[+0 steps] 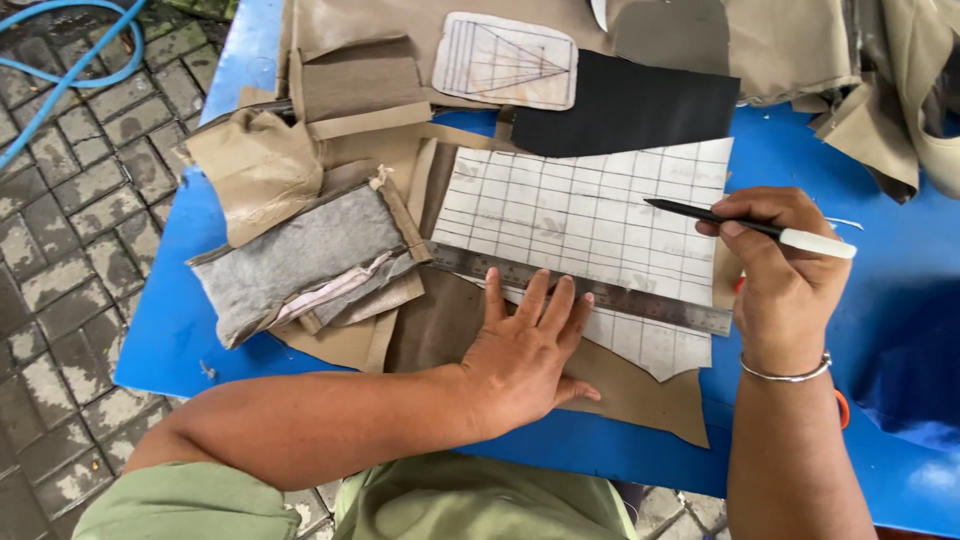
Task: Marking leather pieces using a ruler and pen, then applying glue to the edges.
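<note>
Blue sheeting covers the surface point(800, 150), which stands over a grey paved floor point(70, 200) with a blue hose point(60, 70) curling at the far corner. Scraps of tan and brown leather are heaped across it, along with a grey felt-lined piece point(300, 255), a black piece point(620, 105) and a small rounded pattern card point(505, 60) marked with converging lines.

At the middle lies a pale sheet point(590, 225) already ruled with a grid: lines run across and down nearly all of its upper part, so most of the marking looks done. Its lower corner, below the ruler, shows fewer lines, and by my judgement that part is what remains. Nothing appears cut from the sheet yet.

A steel ruler point(620, 295) lies slantwise across the sheet's lower part. The left hand point(525, 350) presses flat just beside it, fingers point(545, 300) spread open and their tips touching the ruler's near edge, the palm resting on a brown leather piece point(640, 390) under the sheet. The right hand point(785, 270) is raised near the sheet's right edge, its fingers closed around a pen point(750, 227) with a black tip and white barrel; the tip points left above the grid, and I cannot tell whether it touches. A thin metal bracelet point(790, 375) circles that wrist.
</note>
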